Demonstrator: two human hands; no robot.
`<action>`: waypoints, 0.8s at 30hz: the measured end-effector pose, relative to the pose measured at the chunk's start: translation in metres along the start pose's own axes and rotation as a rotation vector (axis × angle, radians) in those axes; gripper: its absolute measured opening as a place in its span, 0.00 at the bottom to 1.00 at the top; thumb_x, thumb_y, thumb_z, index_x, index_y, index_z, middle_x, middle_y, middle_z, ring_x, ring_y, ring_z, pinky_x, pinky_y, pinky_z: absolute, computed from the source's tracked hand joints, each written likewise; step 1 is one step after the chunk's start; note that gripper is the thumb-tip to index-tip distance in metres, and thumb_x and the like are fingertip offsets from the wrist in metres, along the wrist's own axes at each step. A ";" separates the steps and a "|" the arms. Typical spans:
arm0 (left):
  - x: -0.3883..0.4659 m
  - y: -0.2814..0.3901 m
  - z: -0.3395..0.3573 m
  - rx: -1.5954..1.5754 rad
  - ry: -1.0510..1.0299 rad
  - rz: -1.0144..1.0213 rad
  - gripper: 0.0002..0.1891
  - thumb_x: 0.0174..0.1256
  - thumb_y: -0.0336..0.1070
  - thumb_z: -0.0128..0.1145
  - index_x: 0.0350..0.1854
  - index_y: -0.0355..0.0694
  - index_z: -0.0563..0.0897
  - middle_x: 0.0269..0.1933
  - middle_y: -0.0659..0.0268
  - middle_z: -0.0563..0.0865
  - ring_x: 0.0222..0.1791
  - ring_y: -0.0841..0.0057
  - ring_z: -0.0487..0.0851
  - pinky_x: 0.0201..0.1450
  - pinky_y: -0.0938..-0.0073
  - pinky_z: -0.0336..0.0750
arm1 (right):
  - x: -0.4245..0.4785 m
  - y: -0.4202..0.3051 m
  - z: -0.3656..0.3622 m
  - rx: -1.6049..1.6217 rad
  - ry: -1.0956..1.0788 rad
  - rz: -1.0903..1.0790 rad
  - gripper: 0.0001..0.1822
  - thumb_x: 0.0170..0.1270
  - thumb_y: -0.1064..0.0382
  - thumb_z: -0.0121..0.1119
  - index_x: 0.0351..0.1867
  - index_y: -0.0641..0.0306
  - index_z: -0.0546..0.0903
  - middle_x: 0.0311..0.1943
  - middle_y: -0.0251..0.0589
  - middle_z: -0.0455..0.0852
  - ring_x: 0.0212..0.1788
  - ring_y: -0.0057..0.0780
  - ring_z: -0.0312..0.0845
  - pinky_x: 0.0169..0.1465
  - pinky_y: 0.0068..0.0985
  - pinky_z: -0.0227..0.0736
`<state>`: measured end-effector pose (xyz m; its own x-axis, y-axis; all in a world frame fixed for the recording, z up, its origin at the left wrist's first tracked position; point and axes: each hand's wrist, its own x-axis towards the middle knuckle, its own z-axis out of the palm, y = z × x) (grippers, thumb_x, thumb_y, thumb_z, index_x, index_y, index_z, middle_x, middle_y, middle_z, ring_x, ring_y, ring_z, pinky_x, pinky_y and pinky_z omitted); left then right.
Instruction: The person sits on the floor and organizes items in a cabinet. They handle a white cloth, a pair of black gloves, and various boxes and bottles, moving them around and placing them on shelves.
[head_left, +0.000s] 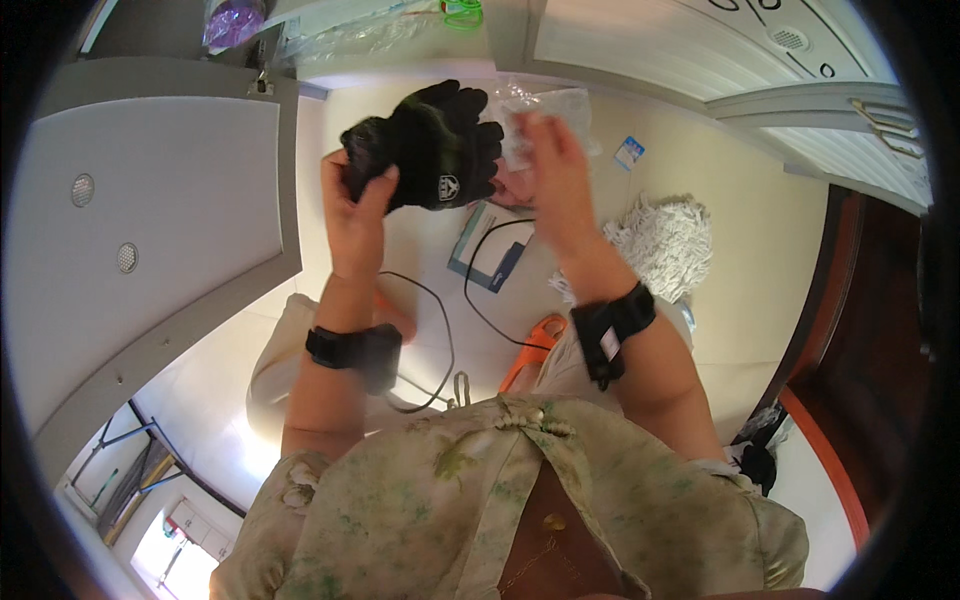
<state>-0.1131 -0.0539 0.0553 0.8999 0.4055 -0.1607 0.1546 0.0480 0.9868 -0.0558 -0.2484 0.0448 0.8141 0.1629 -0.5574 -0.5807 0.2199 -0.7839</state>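
My left hand (360, 217) grips a black knitted glove (442, 150) by its cuff, thumb on top. More than one set of glove fingers shows, so it may be a pair, and a small white emblem sits on it. My right hand (556, 176) is raised just to the right of the glove fingers, blurred. Behind its fingertips is a clear plastic bag (574, 112); whether the hand touches it cannot be told. Below the glove, a white and dark blue box (487, 251) lies on the floor, next to a pink item (514, 185) partly hidden by the glove and hand.
A black cable (448, 330) loops past my legs. On the floor lie a white mop head (667, 247) and a small blue packet (629, 153). An open cabinet door (165, 180) stands at left, and cabinet fronts (637, 45) with handles line the upper right.
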 end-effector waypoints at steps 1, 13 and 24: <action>0.005 0.003 -0.008 -0.081 -0.002 -0.076 0.12 0.60 0.26 0.55 0.46 0.37 0.73 0.44 0.64 0.79 0.44 0.76 0.79 0.49 0.75 0.75 | 0.003 -0.007 -0.002 -0.003 0.063 -0.027 0.29 0.70 0.38 0.47 0.57 0.61 0.74 0.48 0.36 0.78 0.48 0.23 0.73 0.49 0.24 0.69; -0.002 0.002 -0.024 -0.499 -0.050 -0.371 0.23 0.62 0.37 0.53 0.60 0.38 0.73 0.56 0.61 0.80 0.56 0.65 0.77 0.60 0.62 0.71 | 0.039 0.026 0.001 -0.094 -0.019 -0.214 0.25 0.68 0.41 0.53 0.41 0.67 0.76 0.32 0.41 0.78 0.33 0.26 0.74 0.39 0.26 0.71; 0.011 0.018 -0.039 -0.556 0.120 -0.385 0.21 0.64 0.39 0.54 0.58 0.37 0.75 0.55 0.60 0.82 0.55 0.66 0.80 0.60 0.62 0.74 | 0.028 0.033 -0.007 0.263 -0.233 0.364 0.31 0.65 0.35 0.53 0.52 0.62 0.72 0.39 0.41 0.80 0.39 0.32 0.81 0.41 0.32 0.76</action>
<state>-0.1161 -0.0130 0.0720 0.7662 0.3624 -0.5307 0.1934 0.6574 0.7282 -0.0523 -0.2437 0.0019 0.5535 0.4778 -0.6822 -0.8326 0.3388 -0.4382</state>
